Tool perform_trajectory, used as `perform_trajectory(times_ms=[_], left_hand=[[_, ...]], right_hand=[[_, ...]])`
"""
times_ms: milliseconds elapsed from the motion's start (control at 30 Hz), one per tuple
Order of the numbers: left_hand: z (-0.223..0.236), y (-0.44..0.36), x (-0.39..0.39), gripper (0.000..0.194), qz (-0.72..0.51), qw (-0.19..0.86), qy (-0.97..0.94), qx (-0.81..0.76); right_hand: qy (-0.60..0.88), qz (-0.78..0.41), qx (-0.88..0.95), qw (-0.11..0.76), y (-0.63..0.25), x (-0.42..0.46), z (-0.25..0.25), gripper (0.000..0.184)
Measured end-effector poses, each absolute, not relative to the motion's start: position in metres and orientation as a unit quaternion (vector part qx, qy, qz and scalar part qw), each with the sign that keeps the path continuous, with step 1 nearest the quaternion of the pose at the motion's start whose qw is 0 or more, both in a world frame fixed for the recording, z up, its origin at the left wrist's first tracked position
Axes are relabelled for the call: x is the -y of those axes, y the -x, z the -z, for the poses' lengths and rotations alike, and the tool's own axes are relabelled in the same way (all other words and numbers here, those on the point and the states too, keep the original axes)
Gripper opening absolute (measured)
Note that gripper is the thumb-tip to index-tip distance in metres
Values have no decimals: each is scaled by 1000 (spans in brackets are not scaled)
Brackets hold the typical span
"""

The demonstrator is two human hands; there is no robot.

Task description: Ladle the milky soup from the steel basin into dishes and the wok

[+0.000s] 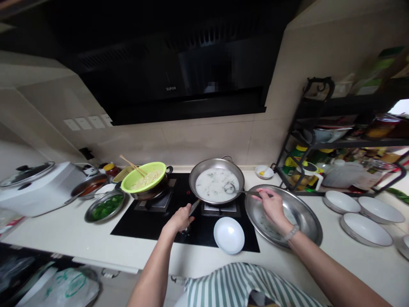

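Observation:
A steel wok (192,179) on the right burner holds white, milky soup (211,183) flecked with green bits. My left hand (180,219) is closed around the wok's long handle (194,207). In my right hand (271,204) is the handle of a ladle (244,192), whose round head rests in the soup at the wok's right side. Beneath my right forearm stands a wide steel basin (308,217) with some cloudy liquid in it. A white bowl (229,235) sits on the stove's front edge, between my hands.
Left of the wok, a green colander (126,181) of noodles with chopsticks rests on a pot. Further left are a steel dish (89,215) of greens and a pan (84,185) of red sauce. White bowls (367,230) and a black rack (295,128) stand right; a range hood (179,64) hangs overhead.

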State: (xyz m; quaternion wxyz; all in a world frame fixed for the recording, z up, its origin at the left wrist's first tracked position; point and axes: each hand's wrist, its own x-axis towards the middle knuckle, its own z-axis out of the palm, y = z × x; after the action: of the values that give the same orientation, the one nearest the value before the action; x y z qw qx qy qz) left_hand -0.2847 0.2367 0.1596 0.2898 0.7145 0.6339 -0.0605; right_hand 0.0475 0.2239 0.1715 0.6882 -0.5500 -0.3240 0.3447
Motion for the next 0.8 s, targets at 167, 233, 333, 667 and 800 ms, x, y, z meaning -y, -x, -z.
perform_trajectory(times_ms=[167, 233, 333, 667, 800], left_hand=[[-161, 284, -236, 36, 62, 295, -715, -631], [-161, 284, -236, 36, 61, 290, -716, -632], [-160, 284, -237, 37, 62, 282, -718, -634], [-154, 287, -239, 35, 51, 284, -722, -629], [-154, 288, -238, 32, 47, 284, -728, -622]], right_hand=[[547, -351, 312, 693, -48, -223, -172, 6], [545, -355, 308, 695, -48, -221, -172, 7], [542, -361, 300, 697, -49, -219, -173, 8], [530, -370, 259, 718, -77, -204, -192, 12], [534, -344, 235, 736, -106, -184, -200, 13]])
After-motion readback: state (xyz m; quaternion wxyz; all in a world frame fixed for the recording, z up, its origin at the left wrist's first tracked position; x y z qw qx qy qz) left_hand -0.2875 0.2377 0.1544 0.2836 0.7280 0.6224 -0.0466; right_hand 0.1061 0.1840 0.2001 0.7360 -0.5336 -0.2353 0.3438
